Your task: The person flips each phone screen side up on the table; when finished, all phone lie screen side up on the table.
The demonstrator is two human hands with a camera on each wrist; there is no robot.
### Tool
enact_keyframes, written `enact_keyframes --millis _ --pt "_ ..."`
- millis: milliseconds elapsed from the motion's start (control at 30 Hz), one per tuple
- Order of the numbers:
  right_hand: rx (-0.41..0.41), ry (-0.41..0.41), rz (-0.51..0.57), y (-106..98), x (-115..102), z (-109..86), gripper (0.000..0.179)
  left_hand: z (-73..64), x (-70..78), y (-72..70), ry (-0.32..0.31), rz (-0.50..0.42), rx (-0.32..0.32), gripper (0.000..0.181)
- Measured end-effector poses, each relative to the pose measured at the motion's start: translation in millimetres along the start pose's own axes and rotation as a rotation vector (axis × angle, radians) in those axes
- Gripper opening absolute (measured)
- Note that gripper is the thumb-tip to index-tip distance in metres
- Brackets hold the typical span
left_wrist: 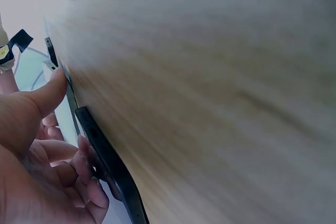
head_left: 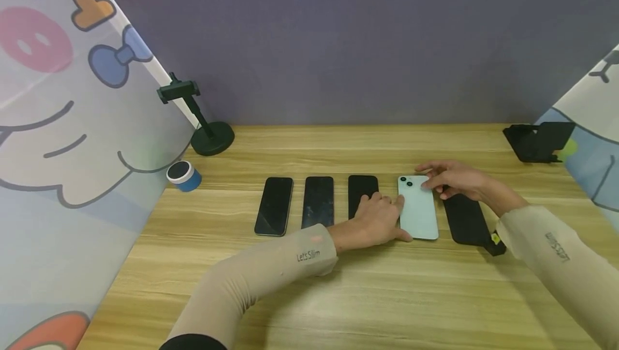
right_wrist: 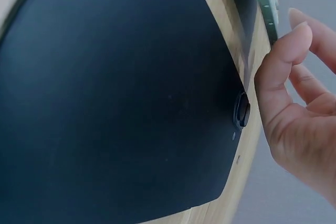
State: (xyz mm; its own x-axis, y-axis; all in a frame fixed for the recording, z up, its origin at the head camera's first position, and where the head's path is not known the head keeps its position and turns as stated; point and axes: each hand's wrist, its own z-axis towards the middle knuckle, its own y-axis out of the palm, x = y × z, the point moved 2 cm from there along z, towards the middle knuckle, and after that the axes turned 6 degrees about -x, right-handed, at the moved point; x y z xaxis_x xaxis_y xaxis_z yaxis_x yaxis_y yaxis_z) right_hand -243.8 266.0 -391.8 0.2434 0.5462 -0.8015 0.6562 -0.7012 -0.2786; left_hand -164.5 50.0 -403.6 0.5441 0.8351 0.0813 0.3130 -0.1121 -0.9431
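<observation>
A mint-coloured phone lies back side up on the table, its two camera lenses at the top left. My left hand reaches across to its left side, with thumb and index finger spread along that edge. The other left fingers rest over the lower part of a black phone, hiding it. At the mint phone's upper right corner is my right hand, the thumb touching the edge and the fingers loosely bent beyond it. Below this hand lies another dark phone, its camera bump at the far end.
Two more dark phones, one at the far left and one beside it, lie in the same row. Toward the back left stand a dark green phone stand and a blue-and-white jar. A black folding stand sits at the back right.
</observation>
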Motion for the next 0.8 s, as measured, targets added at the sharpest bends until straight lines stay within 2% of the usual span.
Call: enact_keyframes --millis 333,800 --pt "0.036 -0.025 -0.013 2.7 3.8 -3.8 0.07 1.0 -1.4 -1.6 0.005 -0.001 -0.02 0.094" --pt "0.042 0.001 -0.147 5.6 -9.6 -10.9 0.064 2.6 -4.0 -2.0 0.016 -0.028 -0.041 0.092"
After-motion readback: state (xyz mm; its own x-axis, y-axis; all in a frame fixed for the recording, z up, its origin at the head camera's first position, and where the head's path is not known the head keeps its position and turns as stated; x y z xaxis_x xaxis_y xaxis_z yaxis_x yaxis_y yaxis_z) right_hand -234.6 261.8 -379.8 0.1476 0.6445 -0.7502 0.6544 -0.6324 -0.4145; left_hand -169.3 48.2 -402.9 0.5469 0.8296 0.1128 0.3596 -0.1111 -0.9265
